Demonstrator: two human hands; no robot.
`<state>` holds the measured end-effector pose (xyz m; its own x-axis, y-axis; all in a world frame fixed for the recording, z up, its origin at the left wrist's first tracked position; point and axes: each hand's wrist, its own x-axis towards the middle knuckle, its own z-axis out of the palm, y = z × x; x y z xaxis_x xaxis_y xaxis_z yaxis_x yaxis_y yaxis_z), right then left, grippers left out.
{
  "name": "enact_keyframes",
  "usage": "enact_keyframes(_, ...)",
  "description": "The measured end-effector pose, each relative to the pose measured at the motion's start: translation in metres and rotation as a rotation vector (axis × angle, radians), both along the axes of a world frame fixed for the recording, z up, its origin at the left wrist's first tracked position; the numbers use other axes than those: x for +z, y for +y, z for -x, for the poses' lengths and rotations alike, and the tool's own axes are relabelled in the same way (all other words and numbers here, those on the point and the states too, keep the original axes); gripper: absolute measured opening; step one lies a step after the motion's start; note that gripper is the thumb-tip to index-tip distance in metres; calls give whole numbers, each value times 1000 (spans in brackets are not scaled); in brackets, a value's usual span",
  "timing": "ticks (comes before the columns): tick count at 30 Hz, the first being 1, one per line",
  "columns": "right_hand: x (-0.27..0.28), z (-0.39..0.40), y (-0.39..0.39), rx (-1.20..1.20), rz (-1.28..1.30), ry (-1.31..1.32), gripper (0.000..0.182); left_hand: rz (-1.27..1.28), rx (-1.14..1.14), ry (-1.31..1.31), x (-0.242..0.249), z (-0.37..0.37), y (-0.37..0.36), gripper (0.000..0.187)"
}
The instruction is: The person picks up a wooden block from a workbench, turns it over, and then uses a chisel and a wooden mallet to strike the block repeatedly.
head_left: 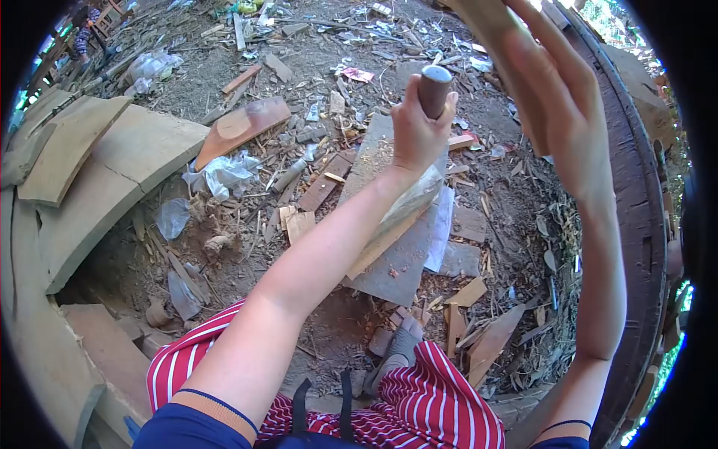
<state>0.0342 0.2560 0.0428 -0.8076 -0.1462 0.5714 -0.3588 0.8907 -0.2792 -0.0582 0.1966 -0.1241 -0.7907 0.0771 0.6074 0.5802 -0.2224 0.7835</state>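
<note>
My left hand (420, 127) is closed around a chisel (434, 91), its brown handle upright with a pale round cap. Its lower end is hidden behind my fist and forearm. Beneath that arm lies a light wooden piece (389, 243) on a flat grey board (400, 277), with shavings scattered on the board. Raised at the upper right, my right hand (561, 105) grips a thick wooden bar (516, 71). The bar is blurred, and its upper end runs out of view.
Curved wooden planks (120, 161) rest at the left. A reddish board (243, 129), plastic bags (224, 172) and wood scraps litter the dirt ground. A long dark curved beam (632, 187) runs down the right side. Another person (82, 34) is at the far upper left.
</note>
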Motion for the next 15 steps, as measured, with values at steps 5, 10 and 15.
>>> enact_keyframes(5, 10, -23, 5, -184, -34, -410, 49, -15, -50, 8, 1, -9, 2, 33)
enact_keyframes(10, -79, -48, 11, -354, 661, -218, 56, 0, 83, 17, 2, 9, 1, 26)
enact_keyframes(15, -201, -82, 15, -487, 917, -531, 53, -163, -88, -386, -14, 52, -7, 24)
